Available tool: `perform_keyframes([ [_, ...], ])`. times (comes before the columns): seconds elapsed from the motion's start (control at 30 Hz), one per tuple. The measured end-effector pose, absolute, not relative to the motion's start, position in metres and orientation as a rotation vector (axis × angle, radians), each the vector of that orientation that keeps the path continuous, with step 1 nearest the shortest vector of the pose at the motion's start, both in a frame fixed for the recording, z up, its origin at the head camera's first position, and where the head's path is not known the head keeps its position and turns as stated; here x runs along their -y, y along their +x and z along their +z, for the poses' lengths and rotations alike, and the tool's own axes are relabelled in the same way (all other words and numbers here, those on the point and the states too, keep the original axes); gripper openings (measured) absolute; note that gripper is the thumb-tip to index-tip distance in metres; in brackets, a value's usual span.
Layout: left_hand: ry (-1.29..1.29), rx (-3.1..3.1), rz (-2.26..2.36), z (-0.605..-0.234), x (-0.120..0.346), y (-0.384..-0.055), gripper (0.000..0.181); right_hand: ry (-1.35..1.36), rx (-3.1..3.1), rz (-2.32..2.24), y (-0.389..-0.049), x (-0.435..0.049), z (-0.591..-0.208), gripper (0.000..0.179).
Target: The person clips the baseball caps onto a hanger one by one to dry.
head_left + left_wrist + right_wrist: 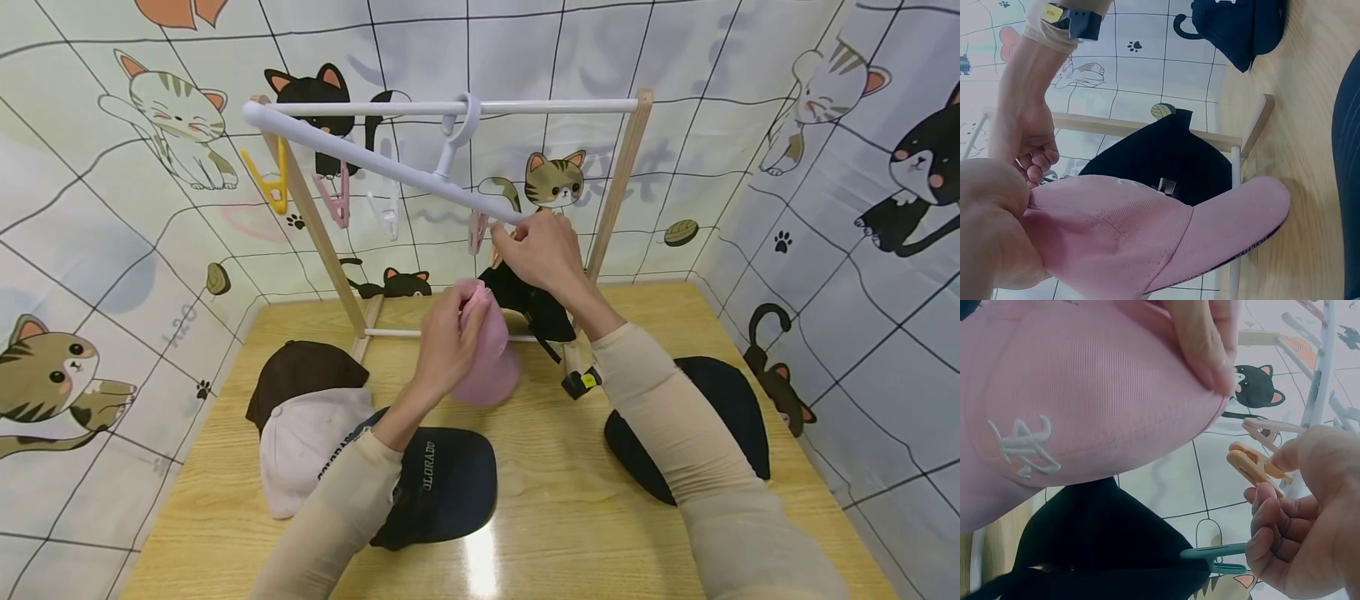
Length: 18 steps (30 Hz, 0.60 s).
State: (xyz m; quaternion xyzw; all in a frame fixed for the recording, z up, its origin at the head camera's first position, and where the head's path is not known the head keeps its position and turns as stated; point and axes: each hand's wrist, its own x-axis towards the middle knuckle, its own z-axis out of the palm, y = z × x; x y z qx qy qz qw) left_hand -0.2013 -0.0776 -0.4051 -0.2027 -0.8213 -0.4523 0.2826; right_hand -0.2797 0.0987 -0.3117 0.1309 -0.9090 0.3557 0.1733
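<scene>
My left hand (448,337) grips a pink cap (487,371) by the top of its crown, brim hanging downward. White embroidery (1025,447) shows on the cap's front in the right wrist view. Just right of it, my right hand (543,250) pinches an orange clothes clip (1250,467) between thumb and forefinger, at the low end of a tilted white hanger (360,164). The clip's tips point at the pink cap's edge, a small gap apart. Behind hangs a black cap (1100,528), held by a teal clip (1216,552).
The hanger hooks over a white rail (555,107) on a wooden stand. Yellow (273,183), pink (336,198) and white clips (384,212) dangle from it. Brown (303,379), pale (311,442) and navy caps (450,487) lie at left, a black cap (720,408) at right.
</scene>
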Motion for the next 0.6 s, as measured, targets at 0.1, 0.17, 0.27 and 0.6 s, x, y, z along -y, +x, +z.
perform_keyframes([
  [0.1,-0.547,2.197,-1.200,-0.404,0.075,-0.206,0.022,0.389,2.573,1.016,-0.279,-0.099,-0.311,0.060],
  [0.17,-0.531,2.202,-1.193,-0.402,0.074,-0.209,0.022,0.399,2.568,1.025,-0.278,-0.099,-0.311,0.060],
  [0.27,-0.520,2.203,-1.200,-0.399,0.070,-0.213,0.020,0.401,2.549,1.047,-0.278,-0.098,-0.313,0.061],
  [0.6,-0.520,2.211,-1.156,-0.397,0.063,-0.226,0.019,0.413,2.456,1.097,-0.281,-0.098,-0.320,0.060],
])
